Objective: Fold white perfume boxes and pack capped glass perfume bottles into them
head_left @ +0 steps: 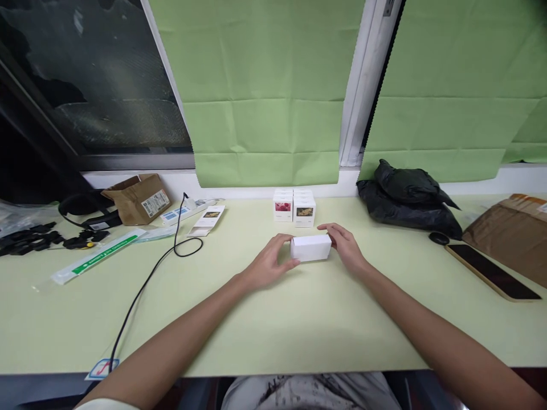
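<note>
A small plain white box (311,249) lies on its long side in front of me, low over or on the table; I cannot tell whether it touches the surface. My left hand (270,265) grips its left end, thumb at the near side and fingers at the far side. At the other end, my right hand (345,246) closes round the corner, its index finger reaching over behind the box. Just beyond stand small white cartons in two rows, one with a pink picture (282,208) and one with a yellow-brown picture (304,212) on the front.
Left lie a flattened printed carton (209,219), a black cable (147,282), an open brown box (139,199), a green-and-white packet (100,257) and black parts (32,240). Right are black plastic bags (405,199), a phone (491,271) and a brown parcel (510,233).
</note>
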Demonstrator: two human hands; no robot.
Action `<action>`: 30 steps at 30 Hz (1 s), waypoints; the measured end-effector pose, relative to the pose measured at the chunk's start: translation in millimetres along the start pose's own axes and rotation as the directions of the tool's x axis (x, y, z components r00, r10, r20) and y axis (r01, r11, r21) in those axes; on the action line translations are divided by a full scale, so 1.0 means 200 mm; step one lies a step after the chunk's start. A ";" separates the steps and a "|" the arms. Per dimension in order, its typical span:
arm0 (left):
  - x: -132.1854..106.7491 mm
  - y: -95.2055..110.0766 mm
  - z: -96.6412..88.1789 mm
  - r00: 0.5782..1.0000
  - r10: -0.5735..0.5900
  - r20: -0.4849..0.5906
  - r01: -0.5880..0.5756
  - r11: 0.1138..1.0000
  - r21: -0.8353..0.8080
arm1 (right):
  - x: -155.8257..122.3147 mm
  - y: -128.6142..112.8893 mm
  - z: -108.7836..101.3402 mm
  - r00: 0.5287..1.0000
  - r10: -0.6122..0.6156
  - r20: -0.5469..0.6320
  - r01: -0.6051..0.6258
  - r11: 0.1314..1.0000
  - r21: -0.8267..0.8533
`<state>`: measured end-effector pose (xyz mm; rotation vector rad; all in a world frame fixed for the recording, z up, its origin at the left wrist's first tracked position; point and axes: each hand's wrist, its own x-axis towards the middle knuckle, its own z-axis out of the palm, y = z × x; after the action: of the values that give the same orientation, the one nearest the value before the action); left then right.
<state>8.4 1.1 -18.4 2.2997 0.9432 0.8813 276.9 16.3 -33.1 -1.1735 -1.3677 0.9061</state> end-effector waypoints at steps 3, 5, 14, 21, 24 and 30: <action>-0.02 0.04 -0.01 0.994 0.106 0.004 -0.106 0.994 -0.030 | 0.00 -0.01 -0.03 0.994 -0.021 0.105 0.033 0.993 -0.115; -0.03 0.06 -0.02 0.988 0.151 0.031 -0.150 0.988 -0.035 | 0.00 -0.01 -0.05 0.981 -0.123 0.148 0.159 0.952 -0.261; -0.03 0.06 0.01 0.990 0.122 0.064 -0.116 0.989 -0.090 | 0.01 0.06 -0.02 0.882 -0.206 0.425 0.424 0.742 -0.520; -0.01 0.03 -0.02 1.000 -0.026 0.011 0.028 0.986 -0.163 | 0.02 0.04 0.04 0.869 -0.164 0.466 0.437 0.697 -0.569; -0.01 0.00 -0.04 0.998 -0.057 -0.006 0.055 0.983 -0.177 | 0.01 0.03 0.06 0.875 -0.158 0.457 0.426 0.701 -0.572; -0.02 -0.03 -0.07 0.989 0.143 0.036 -0.143 0.990 -0.017 | 0.00 0.03 0.06 0.888 -0.193 0.416 0.402 0.765 -0.503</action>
<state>-6.7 4.9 -15.5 2.3868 0.7616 0.8967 267.0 18.2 -41.6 -1.2116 -2.1601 0.4681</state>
